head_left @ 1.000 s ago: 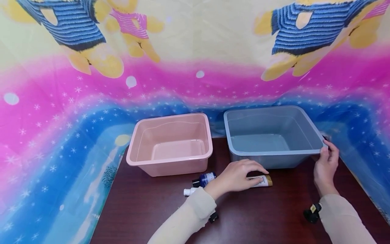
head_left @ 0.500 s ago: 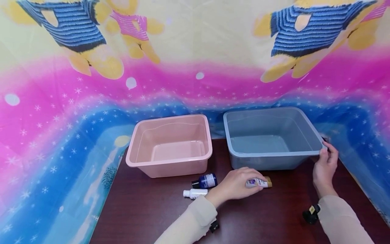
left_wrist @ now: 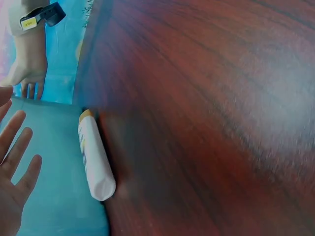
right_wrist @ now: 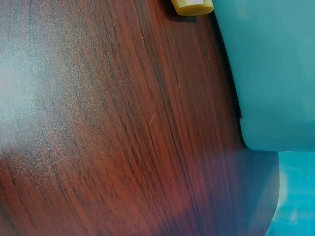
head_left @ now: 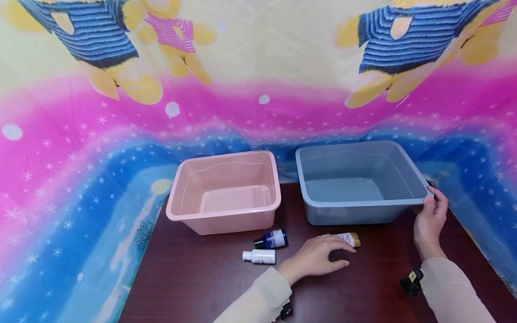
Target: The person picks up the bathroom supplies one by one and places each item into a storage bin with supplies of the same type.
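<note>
- Left wrist view shows the whole tube [left_wrist: 96, 160]; left hand [head_left: 317, 256] spread, empty.
- Right wrist: just its yellow cap [right_wrist: 193, 7].
- Head: right hand [head_left: 430, 226] grips blue-grey basin [head_left: 351, 215].

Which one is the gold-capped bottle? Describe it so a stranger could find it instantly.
On the dark brown table, find the blue-grey tub on the right. The gold-capped bottle lies on its side in front of it, by the left hand. Its gold cap sets it apart from the black-capped blue bottle and the white-capped bottle.
</note>
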Demonstrator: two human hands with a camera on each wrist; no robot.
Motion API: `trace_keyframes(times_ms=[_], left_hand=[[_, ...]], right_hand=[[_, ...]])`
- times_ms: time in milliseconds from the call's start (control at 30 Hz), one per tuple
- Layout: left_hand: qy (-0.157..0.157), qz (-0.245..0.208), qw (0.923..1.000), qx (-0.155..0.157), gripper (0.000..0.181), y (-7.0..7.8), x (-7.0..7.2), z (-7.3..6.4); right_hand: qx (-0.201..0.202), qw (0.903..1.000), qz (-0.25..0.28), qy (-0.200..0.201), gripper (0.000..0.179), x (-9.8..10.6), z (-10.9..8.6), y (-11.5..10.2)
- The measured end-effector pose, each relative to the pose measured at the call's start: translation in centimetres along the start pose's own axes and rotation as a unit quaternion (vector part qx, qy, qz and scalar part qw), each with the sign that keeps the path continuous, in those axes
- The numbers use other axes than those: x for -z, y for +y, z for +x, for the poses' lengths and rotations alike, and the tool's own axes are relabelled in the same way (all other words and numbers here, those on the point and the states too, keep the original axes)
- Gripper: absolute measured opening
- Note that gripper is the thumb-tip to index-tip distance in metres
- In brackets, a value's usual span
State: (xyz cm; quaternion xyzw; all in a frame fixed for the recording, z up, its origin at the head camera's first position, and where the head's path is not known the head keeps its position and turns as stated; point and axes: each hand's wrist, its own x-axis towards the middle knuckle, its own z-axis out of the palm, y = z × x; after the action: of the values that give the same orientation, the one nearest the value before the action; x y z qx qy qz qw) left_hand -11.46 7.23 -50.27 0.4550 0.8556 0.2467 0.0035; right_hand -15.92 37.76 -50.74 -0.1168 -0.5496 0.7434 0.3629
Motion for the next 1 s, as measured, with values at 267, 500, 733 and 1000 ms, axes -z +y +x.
trace_keyframes(times_ms=[267, 500, 733, 1000], left_hand=[[0.032, 0.004, 0.9995, 0.001, 0.031, -0.2, -1.6, -0.2], [0.047, 0.007, 0.9987, 0.015, 0.033, -1.3, -2.3, 0.3], [0.048, 0.009, 0.9982, 0.035, 0.034, -2.4, -2.8, 1.1], [0.031, 0.014, 0.9973, 0.064, 0.036, -3.0, -3.2, 1.5]], right_hand=[[-0.005, 0.9999, 0.011, 0.008, 0.032, 0.1, -0.1, -0.2], [0.002, 0.9996, 0.028, 0.004, 0.032, -0.3, -0.2, -0.3], [0.011, 0.9991, 0.040, 0.012, 0.030, -0.4, -0.1, -0.1], [0.014, 0.9986, 0.049, 0.016, 0.029, -0.5, 0.0, -0.1]])
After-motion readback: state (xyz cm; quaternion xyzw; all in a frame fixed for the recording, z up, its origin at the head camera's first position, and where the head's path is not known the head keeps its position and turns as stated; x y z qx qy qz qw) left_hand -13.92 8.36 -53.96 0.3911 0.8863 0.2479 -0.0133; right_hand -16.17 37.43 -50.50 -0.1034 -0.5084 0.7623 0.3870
